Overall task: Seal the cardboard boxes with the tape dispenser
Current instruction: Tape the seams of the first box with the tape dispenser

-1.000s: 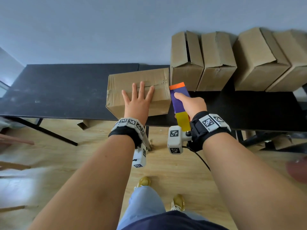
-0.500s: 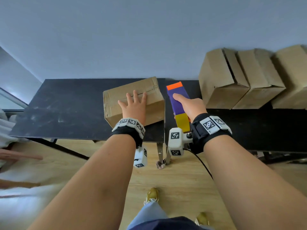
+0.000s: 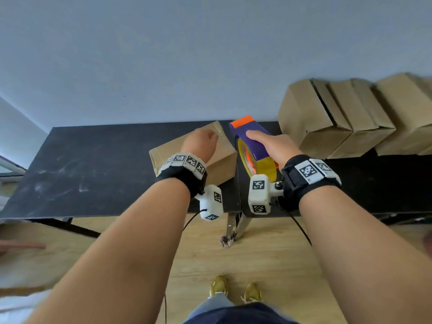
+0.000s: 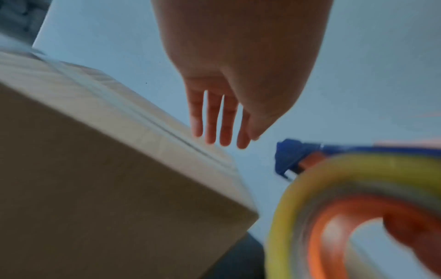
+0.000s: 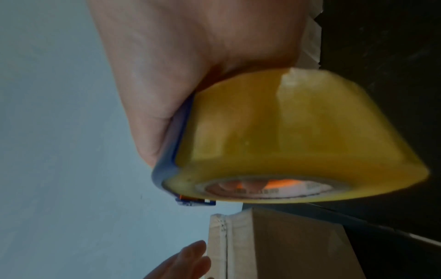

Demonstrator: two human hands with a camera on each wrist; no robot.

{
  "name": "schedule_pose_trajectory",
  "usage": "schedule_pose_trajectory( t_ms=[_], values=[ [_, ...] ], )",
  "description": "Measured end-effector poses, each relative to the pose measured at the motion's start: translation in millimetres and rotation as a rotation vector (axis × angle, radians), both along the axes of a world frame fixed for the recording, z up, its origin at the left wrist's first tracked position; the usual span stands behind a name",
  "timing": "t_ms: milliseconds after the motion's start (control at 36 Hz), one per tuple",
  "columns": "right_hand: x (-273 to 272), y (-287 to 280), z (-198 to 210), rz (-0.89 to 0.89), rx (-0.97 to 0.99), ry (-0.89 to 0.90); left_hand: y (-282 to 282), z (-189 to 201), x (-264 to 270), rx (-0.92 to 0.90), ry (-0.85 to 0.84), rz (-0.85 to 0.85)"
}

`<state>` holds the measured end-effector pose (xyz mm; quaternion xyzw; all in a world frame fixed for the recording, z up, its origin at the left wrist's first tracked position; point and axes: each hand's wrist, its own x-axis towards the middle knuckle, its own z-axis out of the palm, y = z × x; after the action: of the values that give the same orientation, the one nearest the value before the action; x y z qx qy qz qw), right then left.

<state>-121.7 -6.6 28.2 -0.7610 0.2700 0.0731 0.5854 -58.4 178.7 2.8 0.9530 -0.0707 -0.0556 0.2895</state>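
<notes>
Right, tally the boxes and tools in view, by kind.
Cardboard boxes: 4, one by the left hand at, three in the row on the right
Tape dispenser: 1, in the right hand
Total: 5

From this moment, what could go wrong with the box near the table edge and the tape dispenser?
1. The taped box sits by the front edge of the black table, with the left hand over it, fingers straight; a push might slide it off.
2. The right hand holds the tape dispenser close beside the left hand; its cutter end could catch those fingers.
</notes>
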Motion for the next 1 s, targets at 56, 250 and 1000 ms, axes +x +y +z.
schedule_pose_trajectory(
  t_ms=[56, 250, 1000],
  values=[
    [-5, -6, 6, 0.009, 0.012, -0.011, -10, 10, 8, -0.166, 0.105, 0.046],
    [-19, -31, 10, 0.087, 0.011, -0.007, -39, 39, 17, -0.544, 0.581, 0.154],
    [-37, -66, 4, 0.237, 0.106, 0.012, -54, 18, 5, -0.695, 0.688, 0.25]
  ],
)
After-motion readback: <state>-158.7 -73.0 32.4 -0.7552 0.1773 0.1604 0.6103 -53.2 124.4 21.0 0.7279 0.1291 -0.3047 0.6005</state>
